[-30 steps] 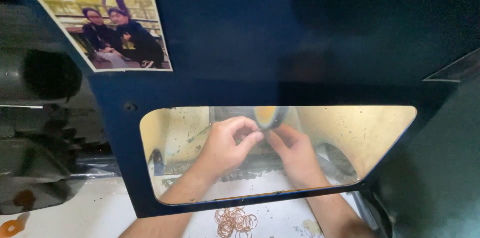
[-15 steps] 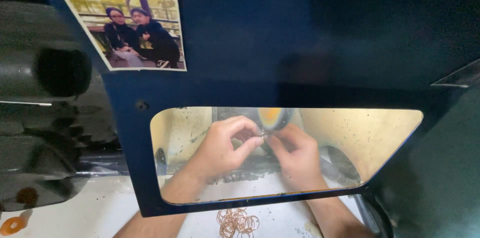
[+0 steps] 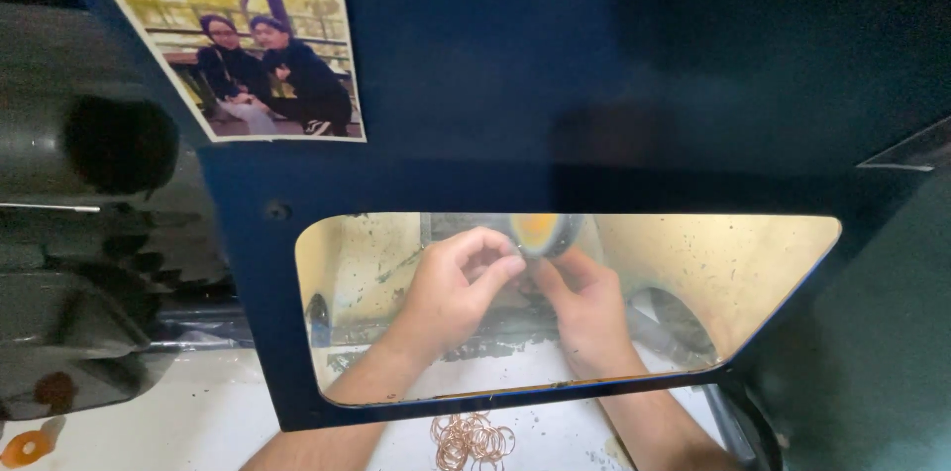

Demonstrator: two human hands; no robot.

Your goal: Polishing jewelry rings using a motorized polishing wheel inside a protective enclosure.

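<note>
Through the clear window (image 3: 753,273) of a dark blue guard panel (image 3: 475,124) I see both my hands. My left hand (image 3: 451,293) and my right hand (image 3: 584,308) meet fingertip to fingertip just below an orange-yellow wheel (image 3: 540,230) inside the yellowish enclosure. They pinch something small between them; it is too small and blurred to name. A heap of thin copper-coloured rings (image 3: 473,439) lies on the white surface below the panel, between my forearms.
A printed photo of two seated people (image 3: 238,35) is stuck on the panel's upper left. Dark grey machine housing (image 3: 79,233) stands at the left. An orange ring-shaped piece (image 3: 25,448) lies at the bottom left corner.
The view has shifted so that the panel and window sit further right in the frame. My hands stay together under the wheel, with only slight finger movement.
</note>
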